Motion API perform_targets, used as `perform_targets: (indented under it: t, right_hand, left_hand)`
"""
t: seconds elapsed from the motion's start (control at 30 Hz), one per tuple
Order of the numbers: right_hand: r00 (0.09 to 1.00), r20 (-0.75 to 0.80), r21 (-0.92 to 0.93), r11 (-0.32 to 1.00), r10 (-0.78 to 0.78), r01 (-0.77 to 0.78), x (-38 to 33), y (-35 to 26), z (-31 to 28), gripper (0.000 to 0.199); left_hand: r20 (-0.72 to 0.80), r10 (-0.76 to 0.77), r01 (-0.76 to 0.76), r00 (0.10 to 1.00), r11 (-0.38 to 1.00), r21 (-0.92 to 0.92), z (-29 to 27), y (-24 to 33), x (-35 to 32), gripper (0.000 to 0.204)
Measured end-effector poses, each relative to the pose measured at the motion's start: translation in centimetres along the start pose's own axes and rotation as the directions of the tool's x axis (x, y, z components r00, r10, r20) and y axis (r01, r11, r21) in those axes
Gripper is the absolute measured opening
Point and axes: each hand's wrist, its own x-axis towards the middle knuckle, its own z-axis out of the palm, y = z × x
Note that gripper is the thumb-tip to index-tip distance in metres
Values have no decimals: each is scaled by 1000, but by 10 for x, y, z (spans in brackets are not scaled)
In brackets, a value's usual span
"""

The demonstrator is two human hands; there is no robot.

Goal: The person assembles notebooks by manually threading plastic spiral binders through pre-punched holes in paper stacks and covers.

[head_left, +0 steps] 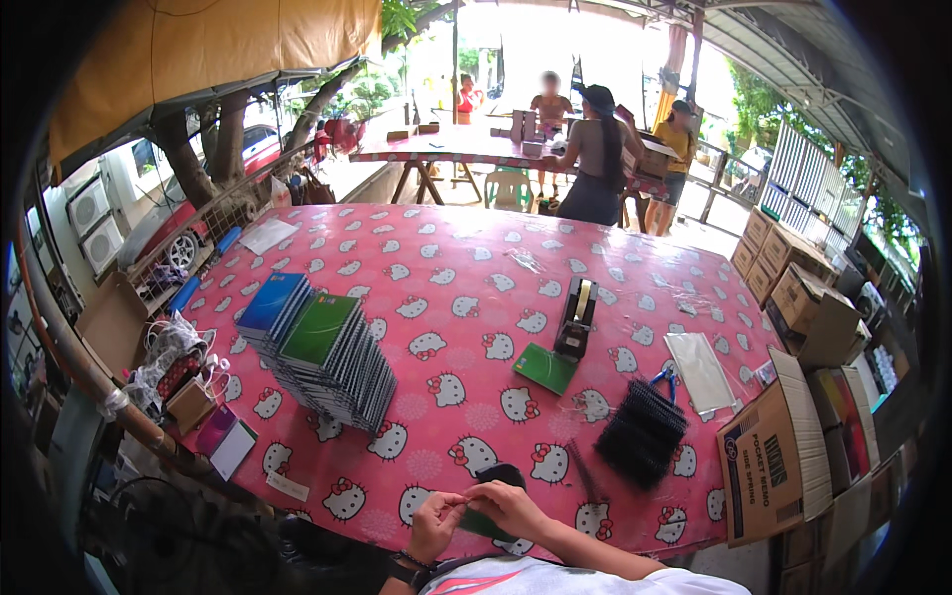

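At the near edge of a pink patterned table [441, 317], a dark green flat item [484, 525] shows just below the right hand, partly hidden by it, while a black piece [504, 474] sticks out just beyond that hand; whether the two are joined I cannot tell. The left hand [437, 521] and the right hand [508, 504] meet here, each with thumb and fingers closed in a pinch, the tips touching or nearly so; what they grip, if anything, is too small to tell. Taking the hands as the clock's centre, a loose black coil [583, 470] lies between two and three o'clock, with a heap of black coils [643, 434] just past it. Pliers [670, 381] and a clear plastic packet [701, 373] lie at two. At one o'clock a green notebook [545, 369] rests against the base of a black tape dispenser [575, 322]. A tall stack of spiral notebooks [332, 352], blue and green on top, stands between ten and eleven. An open cardboard box [775, 456] sits near three. Farther off, between twelve and one, people stand around another table [451, 149].
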Motion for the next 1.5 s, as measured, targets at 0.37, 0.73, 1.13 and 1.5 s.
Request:
perform_targets:
  t: [0.37, 0.73, 1.13, 1.5]
  right_hand:
    - [994, -103, 38, 999, 18, -14, -3, 0, 8, 23]
    - [997, 37, 40, 997, 71, -72, 0, -2, -3, 21]
    - [932, 227, 622, 694, 282, -362, 5, -3, -9, 18]
    - [976, 104, 472, 854, 190, -217, 37, -31, -24, 22]
  left_hand:
    - [-1, 105, -104, 995, 993, 48, 3, 3, -2, 9]
    - [8, 82, -83, 997, 992, 92, 7, 9, -6, 10]
    - [-93, 93, -97, 991, 994, -40, 3, 23, -4, 7]
    - [-78, 212, -209, 974, 977, 50, -16, 65, 22, 7]
